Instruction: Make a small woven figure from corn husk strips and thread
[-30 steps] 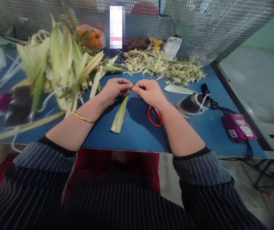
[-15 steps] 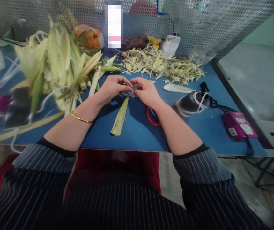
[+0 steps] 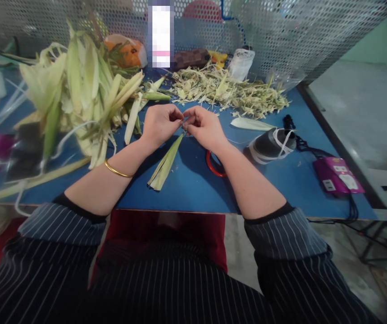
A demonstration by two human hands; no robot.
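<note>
My left hand (image 3: 162,122) and my right hand (image 3: 205,126) meet above the blue table (image 3: 193,193), fingers pinched closed at a fine white thread (image 3: 184,124). Just below the fingertips is the narrow tip of a folded corn husk strip (image 3: 166,164), its wider cut end pointing down toward the table's front edge. Which fingers bear the husk itself I cannot tell. A faint line of thread runs from my right hand toward a dark cone spool (image 3: 270,145) wound with white thread. Under my right wrist, a red ring-shaped handle (image 3: 213,164) is partly hidden.
A tall heap of corn husks (image 3: 85,85) stands at left. Shredded husk scraps (image 3: 227,92) lie along the back, before a perforated metal screen (image 3: 267,31). A single pale husk (image 3: 251,124) rests near the spool. On the right sits a purple power box (image 3: 338,175) with cables.
My fingers have drawn closer together, and the small loop of thread between them has tightened. The husk's lower end has swung slightly to the left.
</note>
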